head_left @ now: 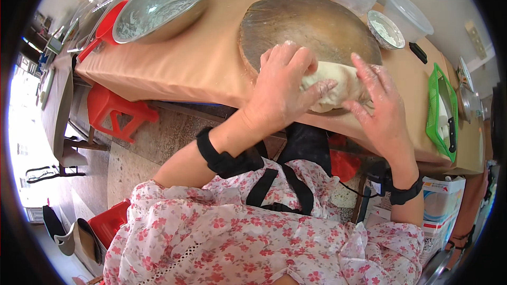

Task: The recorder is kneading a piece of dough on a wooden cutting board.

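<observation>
A pale lump of dough (338, 85) is between my two hands at the near edge of a round wooden board (311, 24). My left hand (285, 82) is curled round the dough's left end, its thumb laid along the near face. At the right end, my right hand (383, 103) grips it with thumb and fingers bent round the side. White flour dusts the fingers of both hands. Whether the dough rests on the board or is slightly raised cannot be told, since the hands partly hide its underside.
A large floury metal bowl (174, 10) and a red dipper (108, 24) sit at the far left of the cloth-covered table (190, 68). Right of the board are a small flour bowl (385, 29) and a green basket (435, 108) with a black-handled knife (452, 134). A red stool (116, 111) stands on the floor.
</observation>
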Available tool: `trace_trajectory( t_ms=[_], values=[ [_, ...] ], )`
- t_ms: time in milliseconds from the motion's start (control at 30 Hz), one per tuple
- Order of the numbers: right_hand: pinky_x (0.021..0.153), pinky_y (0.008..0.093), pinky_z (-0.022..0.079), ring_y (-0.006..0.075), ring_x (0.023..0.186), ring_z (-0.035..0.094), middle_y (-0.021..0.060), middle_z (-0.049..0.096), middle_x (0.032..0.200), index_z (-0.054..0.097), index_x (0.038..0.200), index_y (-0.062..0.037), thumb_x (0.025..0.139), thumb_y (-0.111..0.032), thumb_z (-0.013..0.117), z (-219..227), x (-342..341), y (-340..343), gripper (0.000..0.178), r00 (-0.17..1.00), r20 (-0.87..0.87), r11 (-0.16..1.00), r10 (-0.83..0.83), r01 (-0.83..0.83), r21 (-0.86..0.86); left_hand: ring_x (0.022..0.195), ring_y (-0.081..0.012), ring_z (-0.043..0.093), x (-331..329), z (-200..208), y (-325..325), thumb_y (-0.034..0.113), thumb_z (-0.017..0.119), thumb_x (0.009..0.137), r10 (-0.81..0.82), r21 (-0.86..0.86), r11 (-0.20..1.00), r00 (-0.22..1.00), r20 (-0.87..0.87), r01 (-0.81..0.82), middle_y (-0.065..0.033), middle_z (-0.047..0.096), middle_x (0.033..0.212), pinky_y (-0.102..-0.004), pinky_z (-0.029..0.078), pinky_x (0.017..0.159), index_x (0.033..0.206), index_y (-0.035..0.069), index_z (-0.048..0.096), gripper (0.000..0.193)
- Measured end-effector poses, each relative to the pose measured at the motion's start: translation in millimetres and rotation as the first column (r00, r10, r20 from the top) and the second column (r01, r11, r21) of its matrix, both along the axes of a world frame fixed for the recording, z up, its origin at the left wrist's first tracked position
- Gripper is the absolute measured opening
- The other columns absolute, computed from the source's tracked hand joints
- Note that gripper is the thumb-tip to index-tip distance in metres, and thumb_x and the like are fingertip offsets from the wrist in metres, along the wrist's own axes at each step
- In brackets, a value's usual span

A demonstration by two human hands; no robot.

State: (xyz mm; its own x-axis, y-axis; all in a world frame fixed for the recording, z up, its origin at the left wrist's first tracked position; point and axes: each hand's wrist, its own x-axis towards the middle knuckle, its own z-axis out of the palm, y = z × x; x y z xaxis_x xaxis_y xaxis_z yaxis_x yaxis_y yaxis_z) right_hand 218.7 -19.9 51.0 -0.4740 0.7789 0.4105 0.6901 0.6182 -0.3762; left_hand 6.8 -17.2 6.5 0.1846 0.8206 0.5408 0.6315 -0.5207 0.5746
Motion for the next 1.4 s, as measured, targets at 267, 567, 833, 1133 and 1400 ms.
trace_trajectory(
  t_ms=[267, 567, 833, 1133, 1400],
  values=[
    [0.078, 0.0408, 0.049, 0.0285, 0.094, 0.056, 0.0088, 0.052, 0.104, 0.062, 0.122, -0.0118, 0.07, -0.008, 0.077, 3.0, -11.7, 5.9, 0.054, 0.982, 0.183, 0.989, -0.048, 0.022, 0.143, 0.1, -0.0303, 0.053, 3.5, -18.9, 14.9, 0.034, 0.064, 0.085, 0.069, 0.365, 0.931, 0.979, -0.193, 0.006, -0.011, 0.056, 0.111, -0.0427, 0.039, 0.088, 0.124, 0.007, 0.057, 0.049],
    [0.078, 0.043, 0.05, 0.0318, 0.095, 0.061, 0.0113, 0.057, 0.102, 0.065, 0.115, -0.0081, 0.081, -0.018, 0.069, 8.1, -17.2, 68.0, 0.036, 0.946, 0.305, 0.991, -0.107, 0.128, -0.05, 0.098, -0.0321, 0.06, 8.4, -10.4, 72.4, 0.039, 0.057, 0.09, 0.104, 0.081, 0.993, 0.974, -0.2, -0.089, -0.0112, 0.066, 0.099, -0.0485, 0.045, 0.083, 0.105, 0.013, 0.068, 0.032],
    [0.081, 0.0455, 0.048, 0.0384, 0.093, 0.063, 0.0195, 0.068, 0.097, 0.068, 0.111, -0.0056, 0.086, -0.031, 0.064, -11.7, -8.3, 128.7, 0.035, 0.956, 0.29, 0.966, -0.049, 0.119, -0.228, 0.105, -0.0434, 0.058, 3.4, -4.4, 121.6, 0.041, 0.036, 0.099, 0.057, -0.098, 0.989, 0.89, -0.453, -0.114, -0.0202, 0.065, 0.108, -0.0514, 0.046, 0.092, 0.118, 0.012, 0.065, 0.046],
    [0.085, 0.043, 0.047, 0.0391, 0.099, 0.062, 0.021, 0.067, 0.106, 0.06, 0.12, -0.0039, 0.092, -0.037, 0.057, -40.1, -2.7, 113.6, 0.044, 0.988, 0.135, 0.975, -0.081, 0.106, -0.193, 0.106, -0.0396, 0.06, -2.1, -17.1, 118.7, 0.045, 0.038, 0.098, 0.002, -0.193, 0.976, 0.89, -0.456, -0.101, -0.0178, 0.067, 0.108, -0.0508, 0.047, 0.09, 0.119, 0.013, 0.065, 0.047],
    [0.089, 0.0364, 0.047, 0.0302, 0.103, 0.059, 0.0144, 0.062, 0.111, 0.057, 0.123, -0.0067, 0.085, -0.011, 0.068, -49.2, -8.4, 58.6, 0.039, 0.967, -0.255, 0.999, 0.011, -0.002, 0.033, 0.109, -0.0406, 0.052, -16.5, -13.4, 57.2, 0.034, 0.069, 0.082, -0.122, 0.068, 0.989, 0.985, -0.126, 0.131, -0.0194, 0.057, 0.115, -0.0494, 0.041, 0.091, 0.123, 0.007, 0.053, 0.051]
  ],
)
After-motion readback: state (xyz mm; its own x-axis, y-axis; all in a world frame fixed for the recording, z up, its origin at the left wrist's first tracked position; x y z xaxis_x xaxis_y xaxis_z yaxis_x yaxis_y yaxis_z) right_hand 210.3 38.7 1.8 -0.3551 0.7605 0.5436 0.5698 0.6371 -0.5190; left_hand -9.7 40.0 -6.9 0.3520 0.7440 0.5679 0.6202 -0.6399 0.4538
